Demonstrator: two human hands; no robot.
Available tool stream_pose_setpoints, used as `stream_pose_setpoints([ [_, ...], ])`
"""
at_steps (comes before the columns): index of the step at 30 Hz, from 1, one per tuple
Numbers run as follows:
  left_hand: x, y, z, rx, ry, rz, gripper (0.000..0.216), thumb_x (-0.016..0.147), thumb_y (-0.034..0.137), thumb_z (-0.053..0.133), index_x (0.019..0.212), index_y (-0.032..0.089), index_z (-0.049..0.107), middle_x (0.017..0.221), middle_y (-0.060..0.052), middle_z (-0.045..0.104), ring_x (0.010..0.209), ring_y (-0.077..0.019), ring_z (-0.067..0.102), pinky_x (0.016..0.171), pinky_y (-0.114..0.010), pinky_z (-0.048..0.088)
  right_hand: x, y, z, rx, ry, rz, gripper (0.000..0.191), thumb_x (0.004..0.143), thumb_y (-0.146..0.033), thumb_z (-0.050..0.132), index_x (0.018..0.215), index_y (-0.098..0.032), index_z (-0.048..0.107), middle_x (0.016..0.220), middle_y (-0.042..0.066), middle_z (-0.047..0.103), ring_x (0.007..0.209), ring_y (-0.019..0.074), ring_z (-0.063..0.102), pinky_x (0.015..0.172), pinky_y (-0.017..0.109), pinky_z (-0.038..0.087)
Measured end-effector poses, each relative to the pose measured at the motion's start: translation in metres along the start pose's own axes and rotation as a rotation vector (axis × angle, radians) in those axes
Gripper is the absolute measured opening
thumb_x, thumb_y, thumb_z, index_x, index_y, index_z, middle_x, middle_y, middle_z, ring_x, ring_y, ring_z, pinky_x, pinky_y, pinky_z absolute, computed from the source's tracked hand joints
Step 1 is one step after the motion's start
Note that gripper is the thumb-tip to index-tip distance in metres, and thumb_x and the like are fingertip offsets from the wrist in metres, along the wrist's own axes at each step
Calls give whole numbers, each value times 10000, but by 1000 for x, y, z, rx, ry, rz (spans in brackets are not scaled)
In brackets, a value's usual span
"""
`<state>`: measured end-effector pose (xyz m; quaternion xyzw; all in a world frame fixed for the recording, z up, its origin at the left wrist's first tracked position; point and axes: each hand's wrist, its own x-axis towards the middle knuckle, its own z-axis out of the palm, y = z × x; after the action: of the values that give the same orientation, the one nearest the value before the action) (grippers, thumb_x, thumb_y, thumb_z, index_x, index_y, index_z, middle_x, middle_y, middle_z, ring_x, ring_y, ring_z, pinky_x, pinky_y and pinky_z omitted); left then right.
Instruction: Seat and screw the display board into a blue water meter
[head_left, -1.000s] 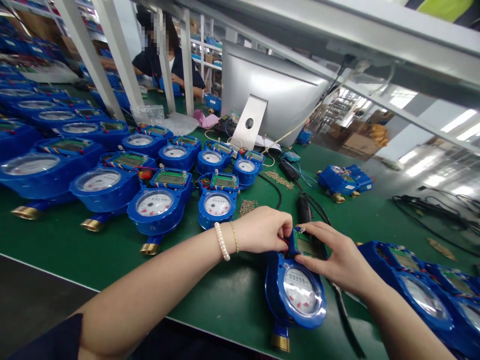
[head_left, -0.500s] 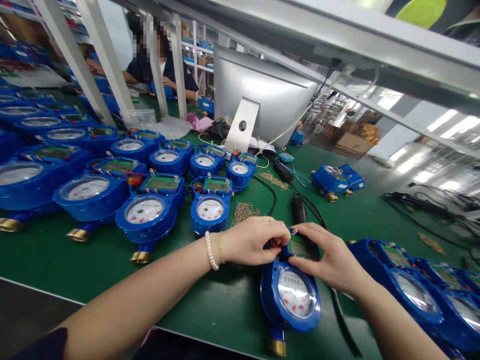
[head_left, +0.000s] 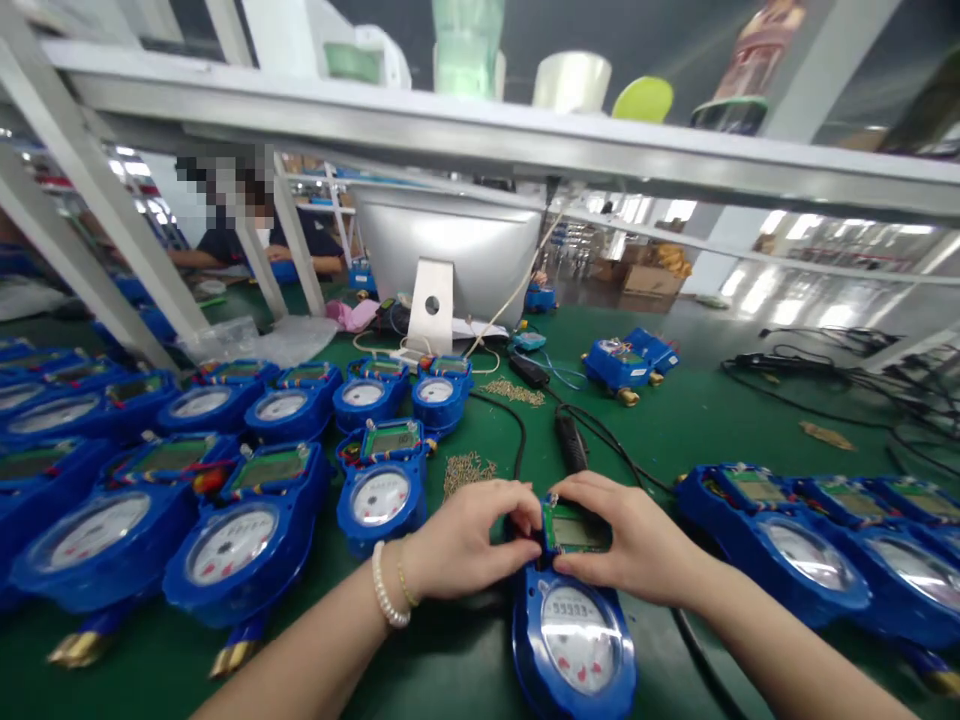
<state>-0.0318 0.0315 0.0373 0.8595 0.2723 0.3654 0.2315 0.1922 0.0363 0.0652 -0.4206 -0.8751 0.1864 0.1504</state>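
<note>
In front of me stands a blue water meter [head_left: 576, 640] with a round, clear-covered dial. A green circuit board with an LCD screen [head_left: 576, 530] sits at its upper part. My right hand [head_left: 637, 535] grips the board, thumb on its near edge and fingers on its far edge. At the board's left side, my left hand [head_left: 472, 540] is bent in a pinch over the meter's upper compartment. What lies between those fingertips is hidden. A black-handled tool [head_left: 571, 445] with a cable lies just beyond my right hand.
Several more blue meters [head_left: 225, 550] stand in rows at left, and others [head_left: 810, 560] at right. Piles of small screws [head_left: 469, 472] lie on the green table [head_left: 720, 420]. Behind are a monitor [head_left: 480, 240], shelf posts and a person [head_left: 225, 235]. A shelf [head_left: 480, 130] crosses overhead.
My view has tilted and levelled, bringing the things on the overhead shelf into sight. Both hands stay at the same meter; the left thumb and index finger show a wider gap behind their tips.
</note>
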Motion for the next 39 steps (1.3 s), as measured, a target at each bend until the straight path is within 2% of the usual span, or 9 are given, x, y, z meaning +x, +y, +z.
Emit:
stream_pose_setpoints([
  [3, 5, 1, 9, -30, 59, 17, 129, 805, 112, 581, 791, 201, 490, 765, 19, 594, 726, -110, 596, 1050, -366, 448, -2, 3, 3, 28, 66, 5, 504, 643, -401, 762, 1089, -205, 634, 998, 30, 639, 884, 197, 622, 775, 303, 507],
  [8, 6, -4, 19, -55, 83, 164, 122, 783, 119, 471, 729, 224, 441, 677, 25, 543, 670, -124, 582, 932, -395, 525, -1, 10, 11, 9, 122, -18, 547, 604, -494, 752, 1061, -211, 653, 952, 25, 652, 822, 212, 637, 697, 291, 490],
  [11, 6, -23, 23, 20, -4, 283, 135, 773, 99, 469, 727, 226, 459, 624, 43, 541, 606, -111, 574, 948, -391, 517, -1, 14, 14, -21, 131, -43, 552, 607, -563, 721, 1020, -202, 658, 917, 33, 655, 797, 214, 631, 668, 284, 469],
  [14, 9, -46, 25, 198, -79, 532, 217, 738, 46, 408, 646, 231, 474, 526, 76, 496, 483, -86, 521, 992, -344, 488, -1, 16, 14, -17, 118, -63, 543, 624, -612, 675, 968, -192, 661, 889, 34, 651, 781, 208, 622, 649, 279, 453],
  [16, 10, -53, 23, 271, -112, 564, 249, 733, 25, 397, 645, 234, 500, 537, 69, 508, 483, -94, 514, 941, -317, 510, -1, 17, 14, -13, 116, -65, 536, 632, -625, 655, 942, -188, 659, 874, 33, 648, 772, 209, 622, 636, 279, 444],
  [23, 3, -10, -1, 374, -201, 169, 171, 840, 44, 476, 855, 214, 476, 717, 20, 572, 676, -134, 538, 736, -275, 468, -2, 16, 13, 3, 132, -68, 551, 647, -628, 653, 985, -193, 652, 918, 39, 653, 811, 232, 633, 646, 303, 450],
  [30, -7, 8, 7, 146, 11, -287, 90, 890, 180, 576, 823, 232, 604, 854, 0, 589, 877, -167, 541, 769, -280, 434, -5, 4, 12, 93, 105, 43, 611, 647, -560, 708, 1138, -204, 633, 1034, 42, 651, 896, 246, 638, 763, 358, 494],
  [34, -10, 4, 14, -58, 109, -398, 86, 866, 166, 606, 820, 237, 625, 906, 4, 610, 951, -168, 546, 854, -296, 418, -5, -2, 11, 146, 88, 119, 586, 655, -494, 729, 1167, -229, 625, 1104, 21, 649, 969, 234, 629, 837, 361, 499],
  [39, -14, -1, 23, -209, 233, -431, 63, 836, 170, 632, 842, 233, 640, 952, -10, 612, 949, -174, 567, 862, -313, 444, -7, -4, 11, 147, 38, 219, 571, 677, -475, 728, 1190, -253, 610, 1184, 17, 640, 1043, 236, 618, 902, 386, 499],
])
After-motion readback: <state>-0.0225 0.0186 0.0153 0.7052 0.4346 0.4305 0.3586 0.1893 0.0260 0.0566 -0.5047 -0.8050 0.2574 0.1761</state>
